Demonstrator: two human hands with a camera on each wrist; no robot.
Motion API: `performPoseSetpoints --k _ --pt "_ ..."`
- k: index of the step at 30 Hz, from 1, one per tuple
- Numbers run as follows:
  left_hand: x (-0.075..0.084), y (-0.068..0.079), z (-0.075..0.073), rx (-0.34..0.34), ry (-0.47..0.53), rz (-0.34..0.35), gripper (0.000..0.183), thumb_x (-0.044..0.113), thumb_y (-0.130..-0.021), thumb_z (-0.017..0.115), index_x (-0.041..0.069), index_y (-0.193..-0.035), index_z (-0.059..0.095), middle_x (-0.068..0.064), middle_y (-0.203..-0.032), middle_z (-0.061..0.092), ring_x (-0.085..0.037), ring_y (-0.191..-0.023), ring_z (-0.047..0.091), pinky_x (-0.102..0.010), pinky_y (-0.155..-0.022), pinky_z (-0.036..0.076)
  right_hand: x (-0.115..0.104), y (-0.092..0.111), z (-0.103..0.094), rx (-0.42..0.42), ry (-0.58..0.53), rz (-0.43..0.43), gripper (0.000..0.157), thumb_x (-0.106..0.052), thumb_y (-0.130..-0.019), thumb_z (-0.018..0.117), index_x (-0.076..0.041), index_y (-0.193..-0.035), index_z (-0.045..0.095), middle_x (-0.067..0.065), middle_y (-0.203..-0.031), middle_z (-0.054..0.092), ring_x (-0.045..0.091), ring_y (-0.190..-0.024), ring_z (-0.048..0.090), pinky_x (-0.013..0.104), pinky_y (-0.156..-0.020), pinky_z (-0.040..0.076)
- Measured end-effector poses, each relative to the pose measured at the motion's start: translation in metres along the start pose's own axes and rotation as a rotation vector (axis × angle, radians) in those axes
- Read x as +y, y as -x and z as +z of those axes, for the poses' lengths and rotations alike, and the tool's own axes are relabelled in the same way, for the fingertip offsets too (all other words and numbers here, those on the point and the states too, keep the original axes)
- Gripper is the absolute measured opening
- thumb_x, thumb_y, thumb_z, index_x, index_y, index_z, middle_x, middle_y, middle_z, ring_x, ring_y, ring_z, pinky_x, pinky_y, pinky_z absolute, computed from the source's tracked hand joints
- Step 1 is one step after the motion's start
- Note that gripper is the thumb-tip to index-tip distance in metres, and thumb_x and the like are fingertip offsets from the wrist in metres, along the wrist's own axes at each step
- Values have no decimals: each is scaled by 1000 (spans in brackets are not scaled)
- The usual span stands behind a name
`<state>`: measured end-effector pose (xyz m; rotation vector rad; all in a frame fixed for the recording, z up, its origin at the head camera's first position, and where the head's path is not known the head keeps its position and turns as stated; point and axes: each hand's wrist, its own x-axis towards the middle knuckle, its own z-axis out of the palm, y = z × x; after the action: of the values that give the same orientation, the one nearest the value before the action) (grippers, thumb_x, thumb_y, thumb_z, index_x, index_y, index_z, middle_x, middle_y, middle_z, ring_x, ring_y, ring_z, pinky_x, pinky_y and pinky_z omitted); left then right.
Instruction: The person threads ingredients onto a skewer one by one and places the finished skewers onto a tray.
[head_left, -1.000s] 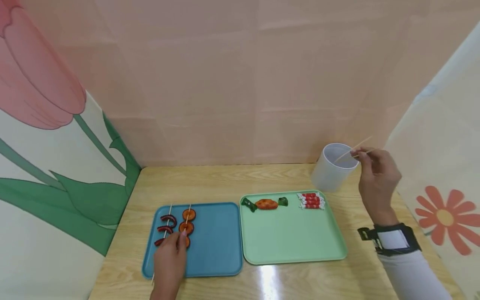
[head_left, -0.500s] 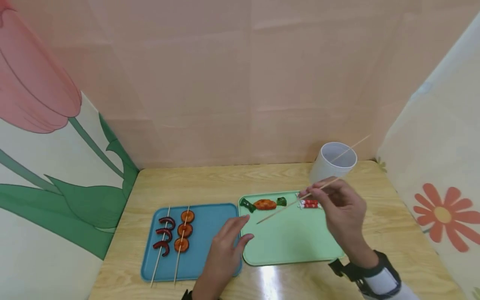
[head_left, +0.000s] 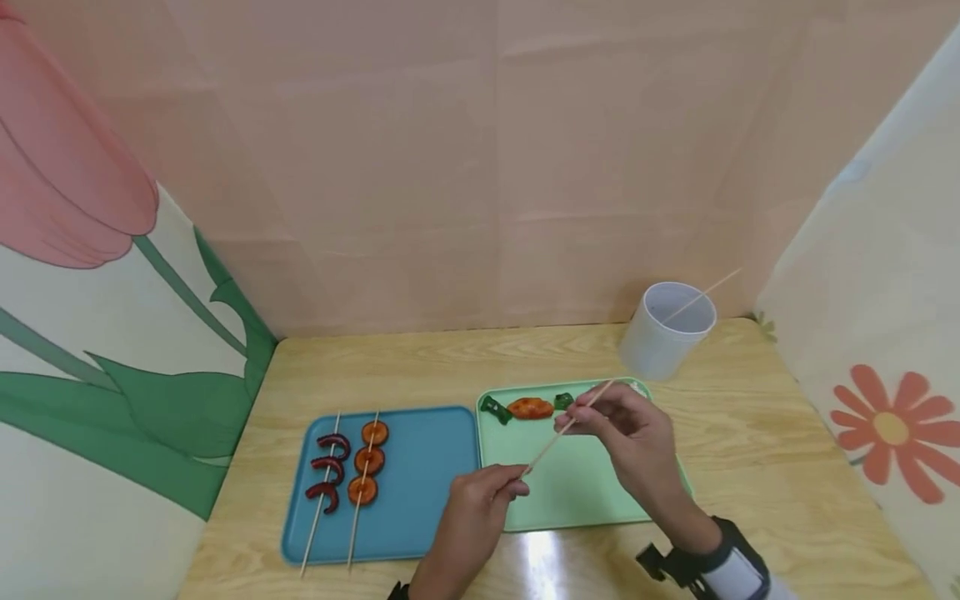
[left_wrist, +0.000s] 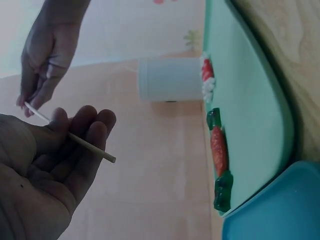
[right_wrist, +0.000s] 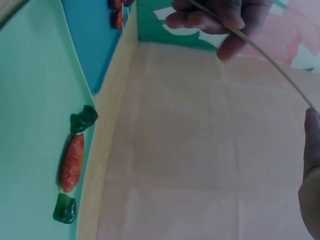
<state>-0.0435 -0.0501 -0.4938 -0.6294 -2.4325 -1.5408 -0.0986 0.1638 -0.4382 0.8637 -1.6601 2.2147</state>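
Both hands hold one thin wooden skewer [head_left: 553, 443] in a slant over the green tray [head_left: 555, 504]. My left hand [head_left: 476, 512] pinches its lower end between thumb and fingers; in the left wrist view a short tip [left_wrist: 102, 153] pokes past them. My right hand [head_left: 637, 442] pinches the skewer near its upper end. Along the tray's far edge lie an orange-brown sausage-like piece [head_left: 530, 408] and two green pepper-like pieces, one on the left [head_left: 496, 409] and one on the right [head_left: 563, 401]. Red and white rolls [left_wrist: 208, 77] show in the left wrist view; the right hand hides them from the head.
The blue tray [head_left: 423, 475] on the left bears two loaded skewers, one with dark red curled pieces [head_left: 327, 468], one with round orange-brown slices [head_left: 369, 461]. A white cup [head_left: 660, 346] with a skewer [head_left: 705, 293] leaning in it stands behind the green tray. A pink backdrop [head_left: 450, 167] rises behind.
My right hand has brought a skewer from the cup leftward over the green tray. My left hand left the loaded skewer on the blue tray, moved right and took the new skewer's lower end.
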Motion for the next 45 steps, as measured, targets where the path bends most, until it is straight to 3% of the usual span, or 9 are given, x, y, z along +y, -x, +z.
performPoseSetpoints --k 3,5,10,13,18,29,36,40,45 --pt "-3 3 0 -1 48 -49 15 4 -94 69 -1 -106 77 -10 -95 79 -11 -82 76 -13 -70 59 6 1 -3 -12 52 78 13 21 -94 56 17 -105 61 15 -98 73 22 -85 78 40 -73 64" --pt "-5 5 -1 22 64 -96 13 2 -94 68 -2 -103 77 -11 -92 78 -10 -79 75 -15 -68 59 13 0 -8 -26 169 169 12 12 -96 60 11 -108 63 14 -101 73 20 -88 77 38 -77 64" --pt "-8 10 -13 80 89 -223 13 0 -95 66 -2 -102 77 -11 -90 77 -11 -77 74 -20 -66 61 57 -3 -35 -176 826 383 26 -12 -94 73 -5 -119 66 10 -112 69 22 -100 70 37 -88 61" --pt "-11 13 -20 84 73 -256 13 1 -95 67 -1 -102 78 -10 -90 77 -11 -78 73 -21 -66 61 86 2 -53 -290 1137 413 39 -8 -89 79 1 -123 63 17 -112 64 32 -102 64 48 -86 59" --pt "-15 16 -28 75 32 -289 11 3 -94 69 2 -99 79 -10 -88 77 -11 -77 73 -19 -66 60 120 13 -76 -351 1331 388 44 -1 -81 84 7 -120 64 20 -103 59 36 -96 59 49 -78 57" --pt "-15 20 -36 52 83 -367 12 3 -96 67 1 -99 79 -11 -88 77 -12 -78 74 -23 -67 62 149 19 -95 -381 1342 277 20 3 -80 83 4 -94 69 13 -90 61 28 -84 59 41 -74 56" --pt "-16 20 -40 54 63 -390 12 3 -96 67 1 -100 78 -7 -89 77 -10 -79 74 -20 -67 60 149 16 -96 -356 1222 289 20 -1 -86 79 3 -104 71 13 -94 68 30 -89 67 46 -78 59" --pt "-19 20 -42 56 38 -380 14 1 -96 66 0 -102 78 -9 -90 77 -10 -79 74 -22 -68 61 137 6 -89 -260 1086 348 27 -4 -89 78 2 -114 70 15 -103 70 31 -95 70 46 -81 61" --pt "-25 22 -44 74 -29 -321 14 -2 -95 66 -2 -101 79 -11 -89 77 -12 -77 74 -21 -66 61 95 -17 -65 -154 890 307 32 -4 -88 80 -3 -118 71 10 -110 73 26 -100 71 33 -84 63"
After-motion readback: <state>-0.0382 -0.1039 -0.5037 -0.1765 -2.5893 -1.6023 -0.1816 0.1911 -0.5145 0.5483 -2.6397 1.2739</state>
